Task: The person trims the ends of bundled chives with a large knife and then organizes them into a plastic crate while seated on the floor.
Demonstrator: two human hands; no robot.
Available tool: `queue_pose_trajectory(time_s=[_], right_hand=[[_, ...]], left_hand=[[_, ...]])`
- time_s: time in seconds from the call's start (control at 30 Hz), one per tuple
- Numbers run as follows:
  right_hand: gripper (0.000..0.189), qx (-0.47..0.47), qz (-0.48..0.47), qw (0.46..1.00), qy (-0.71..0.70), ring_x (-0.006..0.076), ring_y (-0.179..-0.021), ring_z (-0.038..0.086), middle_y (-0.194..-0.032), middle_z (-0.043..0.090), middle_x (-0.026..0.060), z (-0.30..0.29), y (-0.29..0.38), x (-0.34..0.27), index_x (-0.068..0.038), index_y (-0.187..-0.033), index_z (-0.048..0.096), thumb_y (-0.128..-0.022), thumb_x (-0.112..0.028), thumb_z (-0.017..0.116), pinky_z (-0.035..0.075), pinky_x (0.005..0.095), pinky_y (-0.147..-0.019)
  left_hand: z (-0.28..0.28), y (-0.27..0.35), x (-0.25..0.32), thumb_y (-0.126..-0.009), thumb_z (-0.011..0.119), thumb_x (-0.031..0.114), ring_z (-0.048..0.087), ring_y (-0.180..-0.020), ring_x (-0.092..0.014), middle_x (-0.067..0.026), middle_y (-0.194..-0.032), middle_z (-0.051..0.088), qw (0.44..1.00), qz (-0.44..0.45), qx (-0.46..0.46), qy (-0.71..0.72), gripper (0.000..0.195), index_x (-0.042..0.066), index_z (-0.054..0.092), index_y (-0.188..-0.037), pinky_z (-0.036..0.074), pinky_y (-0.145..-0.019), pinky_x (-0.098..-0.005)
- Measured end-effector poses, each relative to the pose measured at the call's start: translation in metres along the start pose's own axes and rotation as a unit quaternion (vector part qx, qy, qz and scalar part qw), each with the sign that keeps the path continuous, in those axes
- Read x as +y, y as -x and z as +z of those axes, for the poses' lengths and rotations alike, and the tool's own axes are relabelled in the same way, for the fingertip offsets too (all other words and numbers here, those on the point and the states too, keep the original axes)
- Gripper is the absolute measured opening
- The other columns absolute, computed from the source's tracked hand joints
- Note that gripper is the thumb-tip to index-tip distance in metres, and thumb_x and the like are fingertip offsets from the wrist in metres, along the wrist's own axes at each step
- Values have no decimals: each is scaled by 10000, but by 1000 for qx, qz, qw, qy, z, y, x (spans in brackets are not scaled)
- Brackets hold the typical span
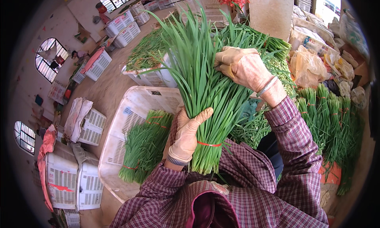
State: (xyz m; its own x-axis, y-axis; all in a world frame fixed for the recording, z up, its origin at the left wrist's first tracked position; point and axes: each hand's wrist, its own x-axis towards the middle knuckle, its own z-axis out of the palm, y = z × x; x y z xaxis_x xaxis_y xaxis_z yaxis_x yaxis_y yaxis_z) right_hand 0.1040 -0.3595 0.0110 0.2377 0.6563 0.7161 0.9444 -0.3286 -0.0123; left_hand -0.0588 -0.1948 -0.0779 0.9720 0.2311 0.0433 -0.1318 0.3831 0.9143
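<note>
A large bunch of green garlic chives (pixel 207 106) stands upright over my lap, with a red tie (pixel 209 144) around its pale lower stems. My left hand (pixel 187 136), in a thin rubber glove, grips the bunch from its left side above the tie, thumb across the leaves. My gloved right hand (pixel 240 66) is at the upper right of the bunch, fingers curled at the leaves; whether it pinches some is hidden. Left of the bunch, a white plastic crate (pixel 139 94) holds several tied bunches (pixel 145 151).
Several tied bunches (pixel 326 109) stand at the right, below crumpled plastic bags (pixel 308 67). Loose chives (pixel 252 127) lie beyond my lap. Another crate (pixel 148 76) heaped with greens stands ahead. Stacked white crates (pixel 62 174) are at the left; a person (pixel 79 54) is far off.
</note>
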Motion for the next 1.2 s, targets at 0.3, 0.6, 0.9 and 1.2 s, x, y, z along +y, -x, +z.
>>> queue_pose_trajectory(time_s=[0.3, 0.6, 0.9, 1.2], right_hand=[[96, 275, 109, 955, 24, 272, -747, 615, -800, 618, 88, -10, -6, -1, -54, -858, 652, -877, -143, 681, 504, 355, -681], [143, 15, 99, 967, -236, 226, -776, 677, -949, 697, 85, -28, 18, -66, 20, -884, 672, -825, -106, 702, 528, 319, -697], [120, 12, 83, 987, -137, 276, -874, 684, -1025, 706, 90, 13, 26, -65, -6, -840, 714, -788, -113, 700, 538, 349, -755], [141, 115, 101, 981, -116, 252, -802, 648, -828, 650, 46, 39, 27, -58, -57, -780, 682, -816, -193, 694, 515, 365, -678]], left_hand=[[5, -7, 2, -864, 731, 13, 651, -997, -121, -34, -1146, 668, 999, 17, 10, 25, 415, 54, 593, -1253, 540, -919, -269], [25, -26, 2, -887, 684, -4, 636, -1056, -198, -106, -1203, 643, 997, 71, -1, -10, 379, 47, 577, -1247, 521, -1008, -359], [17, -36, -24, -887, 597, -94, 610, -1129, -275, -150, -1279, 584, 992, 86, -41, 84, 432, 47, 548, -1292, 569, -957, -421], [22, -40, -11, -839, 754, 27, 621, -1055, -160, -28, -1207, 634, 995, 64, -13, 76, 485, 84, 572, -1285, 516, -927, -296]])
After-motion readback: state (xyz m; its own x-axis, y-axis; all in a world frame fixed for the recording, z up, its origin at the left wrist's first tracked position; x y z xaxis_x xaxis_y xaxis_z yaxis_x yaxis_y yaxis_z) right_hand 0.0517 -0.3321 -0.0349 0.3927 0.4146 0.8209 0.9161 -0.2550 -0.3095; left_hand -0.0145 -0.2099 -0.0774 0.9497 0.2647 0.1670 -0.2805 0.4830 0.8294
